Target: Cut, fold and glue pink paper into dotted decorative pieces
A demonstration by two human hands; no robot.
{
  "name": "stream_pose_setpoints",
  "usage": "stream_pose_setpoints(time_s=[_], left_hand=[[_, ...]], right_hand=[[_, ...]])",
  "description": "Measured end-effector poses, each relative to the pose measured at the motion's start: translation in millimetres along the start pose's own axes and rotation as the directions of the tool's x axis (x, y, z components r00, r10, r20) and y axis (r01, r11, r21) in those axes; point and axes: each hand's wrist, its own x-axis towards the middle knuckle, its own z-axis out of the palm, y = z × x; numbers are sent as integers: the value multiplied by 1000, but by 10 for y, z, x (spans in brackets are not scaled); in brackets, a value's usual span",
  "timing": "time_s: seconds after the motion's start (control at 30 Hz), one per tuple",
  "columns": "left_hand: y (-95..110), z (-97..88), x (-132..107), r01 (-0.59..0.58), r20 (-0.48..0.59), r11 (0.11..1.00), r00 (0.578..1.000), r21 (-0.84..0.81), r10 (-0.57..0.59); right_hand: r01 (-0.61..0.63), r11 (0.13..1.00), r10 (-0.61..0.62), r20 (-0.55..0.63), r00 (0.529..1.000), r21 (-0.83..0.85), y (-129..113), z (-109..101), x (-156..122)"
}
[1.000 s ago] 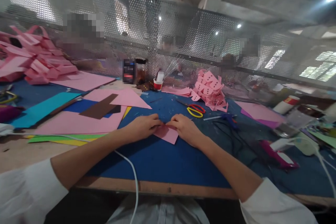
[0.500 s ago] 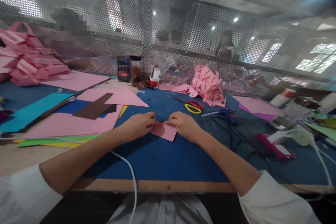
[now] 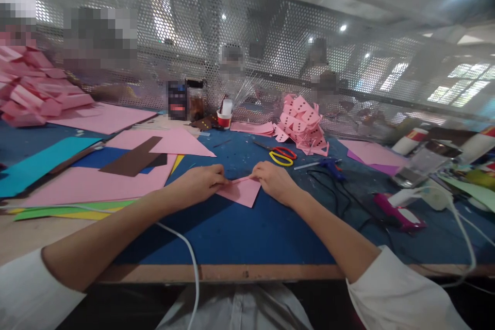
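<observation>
A small pink paper piece [image 3: 242, 192] lies on the blue table mat [image 3: 247, 232] in front of me. My left hand [image 3: 199, 183] pinches its far left edge with closed fingers. My right hand [image 3: 274, 181] pinches the far right edge the same way. Between the two hands the paper's far edge shows as a thin raised fold. Both forearms reach in from white sleeves at the bottom corners.
Red-and-yellow scissors [image 3: 281, 155] lie beyond my right hand, beside a heap of punched pink strips [image 3: 303, 125]. Large pink, brown and teal sheets [image 3: 96, 178] lie to the left. Glue guns [image 3: 394, 211] and cables lie to the right. A mesh screen [image 3: 270, 56] backs the table.
My hands have drawn slightly apart along the paper's far edge, showing more of the fold between them. The view has shifted a little.
</observation>
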Motion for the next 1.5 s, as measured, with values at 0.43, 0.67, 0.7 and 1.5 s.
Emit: stream_pose_setpoints(time_s=[0.43, 0.67, 0.7, 1.5], left_hand=[[104, 29, 20, 1, -30, 999, 1000, 53, 0], [119, 0, 35, 9, -10, 1000, 1000, 4, -9], [117, -4, 31, 13, -14, 1000, 1000, -9, -13], [-95, -47, 42, -57, -41, 985, 998, -160, 51]], right_hand=[[-28, 1000, 28, -25, 999, -2, -16, 14, -1], [-34, 999, 34, -18, 999, 2, -20, 2, 0], [-34, 999, 34, -17, 999, 3, -20, 0, -1], [-147, 989, 147, -13, 989, -28, -122, -48, 25]])
